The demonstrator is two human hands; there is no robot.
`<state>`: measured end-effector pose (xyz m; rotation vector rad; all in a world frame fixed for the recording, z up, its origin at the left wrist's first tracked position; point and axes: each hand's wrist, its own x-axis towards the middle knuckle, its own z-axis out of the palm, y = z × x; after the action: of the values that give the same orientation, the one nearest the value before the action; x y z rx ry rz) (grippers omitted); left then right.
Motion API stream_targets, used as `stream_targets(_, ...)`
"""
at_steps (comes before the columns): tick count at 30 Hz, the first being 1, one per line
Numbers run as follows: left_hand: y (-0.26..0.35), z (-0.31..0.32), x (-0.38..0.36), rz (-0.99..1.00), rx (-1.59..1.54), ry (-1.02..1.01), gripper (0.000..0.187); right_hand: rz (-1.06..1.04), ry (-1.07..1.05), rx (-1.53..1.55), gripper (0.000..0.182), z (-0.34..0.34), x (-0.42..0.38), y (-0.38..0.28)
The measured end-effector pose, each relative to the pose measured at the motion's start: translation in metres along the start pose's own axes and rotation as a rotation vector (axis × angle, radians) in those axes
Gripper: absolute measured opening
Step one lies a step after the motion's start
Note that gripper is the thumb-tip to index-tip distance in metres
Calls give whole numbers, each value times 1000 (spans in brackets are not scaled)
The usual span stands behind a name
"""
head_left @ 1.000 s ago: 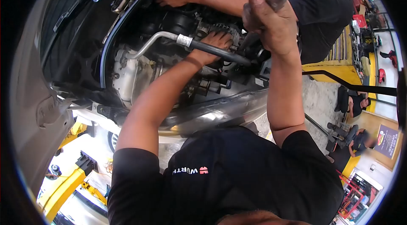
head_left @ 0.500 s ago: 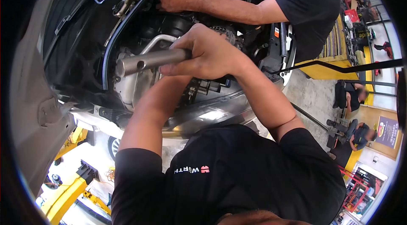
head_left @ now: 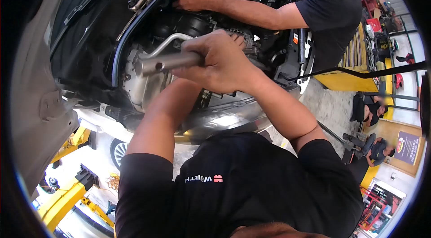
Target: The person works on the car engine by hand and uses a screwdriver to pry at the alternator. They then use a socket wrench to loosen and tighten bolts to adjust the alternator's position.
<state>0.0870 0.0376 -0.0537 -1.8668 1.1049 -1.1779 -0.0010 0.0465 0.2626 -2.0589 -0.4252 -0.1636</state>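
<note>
A grey metal tube with a hole near its far end is held in my right hand, whose fingers are wrapped round it. The tube points left above the engine's metal cover. My left forearm passes beneath my right hand. Past my right hand, the fingertips of my left hand show, stretched out over the engine; the palm is hidden. A bent metal pipe lies just beyond the tube.
A co-worker's arm reaches across the engine bay, its hand near black engine parts. A ratchet rests at the upper left. The car's front edge lies below my hands. At right stand a yellow cabinet and seated people.
The view has shifted a little, so the engine appears farther right. More of my left fingertips shows past my right hand, which still holds the tube.
</note>
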Motion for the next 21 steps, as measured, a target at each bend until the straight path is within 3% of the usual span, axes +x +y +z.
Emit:
stream_targets(2, 7, 2, 6, 4, 70, -13, 39, 73, 137, 48, 21, 2, -1, -6)
stream_targets(3, -24, -11, 15, 6, 68, -5, 39, 75, 144, 43, 21, 4, -3, -5)
stream_targets(5, -123, -45, 34, 327, -1239, -390, 50, -11, 214, 54, 21, 8, -8, 2)
stream_targets(6, -109, -27, 27, 350, -1201, -224, 47, -8, 223, 52, 21, 5, -7, 2)
stream_targets(7, -80, -13, 18, 359, -1202, -223, 47, 38, 209, 8, 22, 1, -4, 2)
stream_targets(9, -28, 9, 0, -89, -1189, 316, 41, 88, 202, -33, 22, 1, -3, 2)
stream_targets(10, -54, -1, 7, -85, -1189, 316, 41, 82, 219, -8, 22, 4, -3, 2)
stream_targets(12, -98, -14, 17, 262, -1384, -67, 44, 80, 232, 22, 22, 14, -3, 5)
stream_targets(14, -99, -24, 19, 217, -1395, -129, 42, -111, 228, -102, 23, 25, -4, 9)
stream_targets(17, -101, -32, 20, 170, -1424, -149, 41, -45, 218, -110, 26, 11, -2, 8)
stream_targets(19, -95, -41, 21, 70, -1344, -286, 41, 62, 254, -70, 27, 10, -1, 8)
stream_targets(20, -99, -40, 22, 79, -1341, -286, 41, -14, 264, -72, 27, 14, -1, 11)
stream_targets(21, -106, -38, 21, 113, -1398, -164, 38, -90, 273, -74, 28, 16, -1, 12)
